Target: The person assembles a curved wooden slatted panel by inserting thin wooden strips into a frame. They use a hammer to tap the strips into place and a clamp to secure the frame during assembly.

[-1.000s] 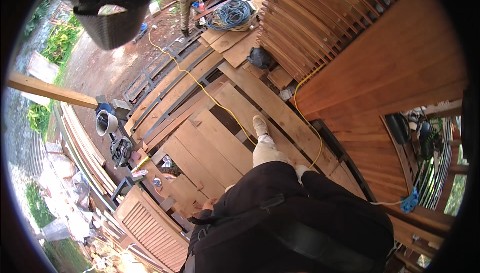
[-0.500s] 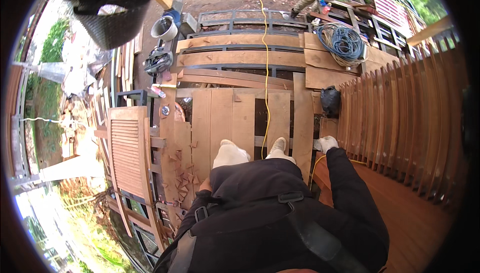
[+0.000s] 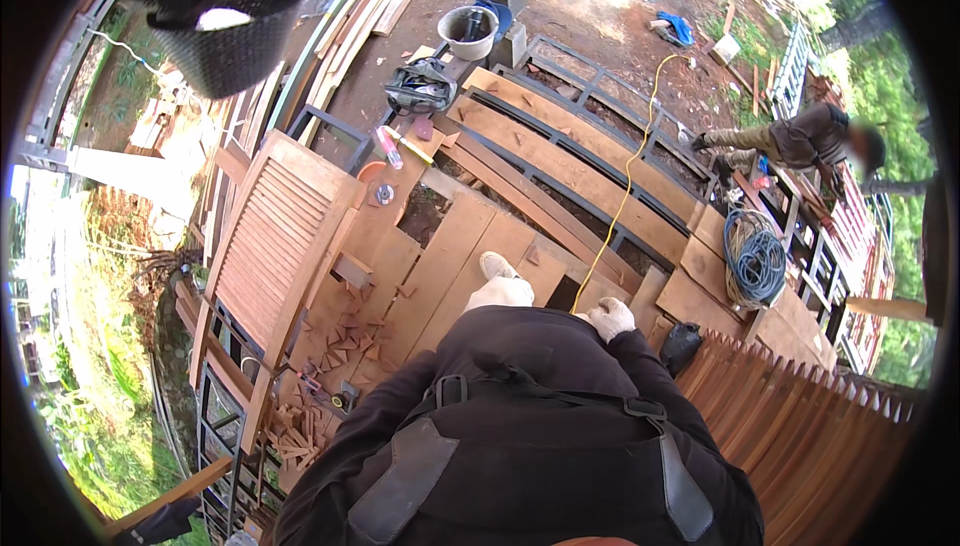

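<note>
My right hand [image 3: 608, 319], in a whitish glove, is in front of my body at the end of a dark sleeve. Its fingers look curled in, and whatever they may hold is hidden. A yellow cord [image 3: 628, 186] runs over the planks and comes down close beside this hand. The left sleeve [image 3: 395, 406] reaches down along my side, but my left hand is out of sight. A light-coloured shoe [image 3: 497, 266] of mine rests on the wooden planks [image 3: 455, 246]. On the left a louvred wooden panel [image 3: 275, 236] leans beside a pile of triangular wood offcuts [image 3: 350, 341].
Slatted wood [image 3: 800, 436] stands at the lower right, by a black bag [image 3: 682, 348]. Coiled blue hose [image 3: 755, 261] lies at right, near another person [image 3: 805, 136] bending down. Gaps open between planks over a dark metal frame [image 3: 590, 71]. A bucket [image 3: 468, 34] and tool bag [image 3: 420, 86] stand farther off.
My view has turned leftward, so the planks now slant. My right hand has come in from the right side to the front of my body. The left hand, partly visible before, is now hidden.
</note>
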The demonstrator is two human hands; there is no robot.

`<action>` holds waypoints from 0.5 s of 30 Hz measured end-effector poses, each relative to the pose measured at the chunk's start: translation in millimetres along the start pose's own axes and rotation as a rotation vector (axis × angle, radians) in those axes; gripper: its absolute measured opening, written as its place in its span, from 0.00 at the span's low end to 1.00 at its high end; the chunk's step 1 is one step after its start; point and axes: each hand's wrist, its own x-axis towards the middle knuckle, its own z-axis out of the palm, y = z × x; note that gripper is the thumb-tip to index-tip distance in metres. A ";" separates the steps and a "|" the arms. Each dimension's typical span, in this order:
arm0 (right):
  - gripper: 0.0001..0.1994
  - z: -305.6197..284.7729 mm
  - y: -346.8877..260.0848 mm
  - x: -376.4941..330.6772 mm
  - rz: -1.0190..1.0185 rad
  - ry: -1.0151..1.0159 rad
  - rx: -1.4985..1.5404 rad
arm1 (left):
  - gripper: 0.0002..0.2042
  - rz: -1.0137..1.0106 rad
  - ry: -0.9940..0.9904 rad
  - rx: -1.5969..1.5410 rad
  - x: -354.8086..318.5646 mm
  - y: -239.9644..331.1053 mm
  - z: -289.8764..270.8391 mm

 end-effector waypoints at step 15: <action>0.27 -69.8 -56.5 150.2 0.169 -0.184 -0.006 | 0.24 0.521 0.088 -0.527 67.7 159.6 -132.8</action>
